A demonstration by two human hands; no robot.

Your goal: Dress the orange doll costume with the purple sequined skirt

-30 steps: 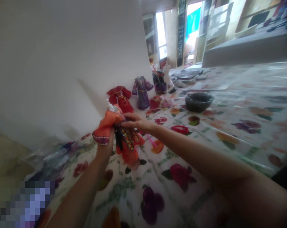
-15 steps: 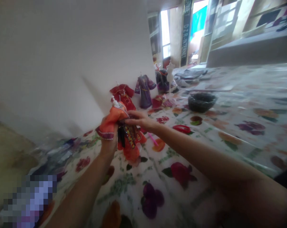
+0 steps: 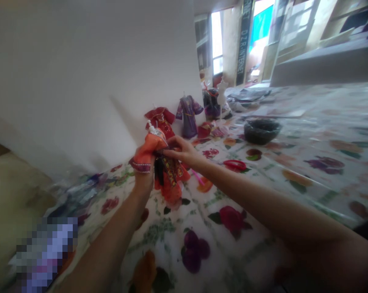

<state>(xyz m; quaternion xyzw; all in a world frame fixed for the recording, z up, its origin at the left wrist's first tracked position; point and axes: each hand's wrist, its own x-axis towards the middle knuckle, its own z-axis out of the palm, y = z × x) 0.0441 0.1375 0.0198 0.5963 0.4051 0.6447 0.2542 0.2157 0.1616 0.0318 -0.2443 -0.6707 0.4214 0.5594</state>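
Note:
A miniature orange dress (image 3: 155, 144) with a purple, bead-edged sleeve hem and a dark patterned front hangs on a small white stand, whose top pokes out at the neck. My left hand (image 3: 144, 179) is closed around it from behind; the sleeve hides most of its fingers. At the waist, my right hand (image 3: 183, 151) pinches the dark trim between thumb and fingers. Just behind stands a red miniature dress (image 3: 161, 118), and to its right a purple miniature robe (image 3: 188, 118); neither is touched by my hands.
A fruit-print tablecloth (image 3: 171, 221) under clear plastic covers the table. On it are a black bowl-shaped container (image 3: 261, 131), a red ring-shaped item (image 3: 235, 165) and a bare white dress form (image 3: 222, 93). Plastic bags (image 3: 80, 191) lie at left beside the white wall (image 3: 80, 73).
The whole view has shifted slightly, so the dress appears a little further right. My right fingers have shifted a little at its waist; both hands stay on it.

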